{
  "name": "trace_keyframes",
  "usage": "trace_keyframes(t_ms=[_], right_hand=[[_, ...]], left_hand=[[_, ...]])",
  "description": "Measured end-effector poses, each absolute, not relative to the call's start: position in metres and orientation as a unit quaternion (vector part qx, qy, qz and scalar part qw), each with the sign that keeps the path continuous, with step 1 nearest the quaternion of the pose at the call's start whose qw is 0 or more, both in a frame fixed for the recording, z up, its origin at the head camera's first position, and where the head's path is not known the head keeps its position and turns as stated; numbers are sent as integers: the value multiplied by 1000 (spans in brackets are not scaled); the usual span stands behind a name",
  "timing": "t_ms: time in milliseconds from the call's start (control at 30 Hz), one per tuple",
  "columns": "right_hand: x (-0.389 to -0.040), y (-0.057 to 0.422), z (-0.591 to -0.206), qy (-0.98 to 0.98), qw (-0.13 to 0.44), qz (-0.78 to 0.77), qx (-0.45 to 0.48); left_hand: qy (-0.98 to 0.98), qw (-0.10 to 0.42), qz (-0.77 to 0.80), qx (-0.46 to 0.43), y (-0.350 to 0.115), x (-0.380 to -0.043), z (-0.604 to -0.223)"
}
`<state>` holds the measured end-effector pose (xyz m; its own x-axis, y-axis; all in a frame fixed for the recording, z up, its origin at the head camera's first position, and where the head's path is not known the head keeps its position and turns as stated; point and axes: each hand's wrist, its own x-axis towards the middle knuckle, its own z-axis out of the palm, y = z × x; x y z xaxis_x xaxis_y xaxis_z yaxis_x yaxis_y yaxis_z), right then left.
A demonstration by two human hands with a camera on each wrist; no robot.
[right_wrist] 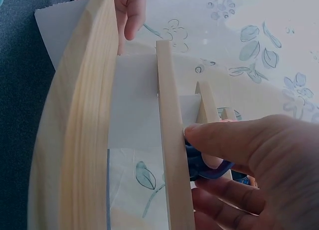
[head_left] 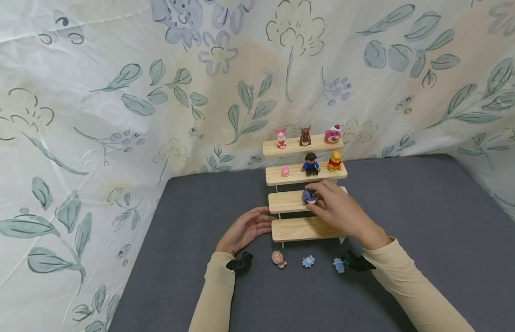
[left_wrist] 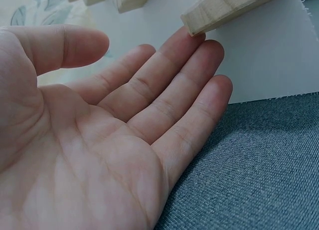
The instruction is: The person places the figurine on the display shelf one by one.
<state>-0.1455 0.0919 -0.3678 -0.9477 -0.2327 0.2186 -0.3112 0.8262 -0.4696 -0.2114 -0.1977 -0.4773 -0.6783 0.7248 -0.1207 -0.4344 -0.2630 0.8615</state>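
Observation:
A tiered wooden display stand rises at the middle of the table. My right hand pinches a dark blue-purple donkey figurine between thumb and fingers, at the second tier from the bottom. In the right wrist view the figurine is partly hidden by the thumb and that tier's edge. Beside the stand's left end, my left hand has its fingers extended and palm turned up. Its fingertips lie right at the end of the bottom board.
The top tier bears a pink piglet, a brown kangaroo and a pink bear. Below them are a tiny pink figure, a black-hatted figure and a yellow bear. Three figurines, one peach, two blue, lie in front.

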Motion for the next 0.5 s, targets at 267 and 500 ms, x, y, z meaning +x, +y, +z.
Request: trace_keyframes(t_ms=[267,500], right_hand=[[-146,93,-369,-952,87,256,142],[-147,93,-371,-953,85,255,142]], left_hand=[[480,370,782,146,-197,-211,-478],[480,370,780,153,-198,-210,-478]])
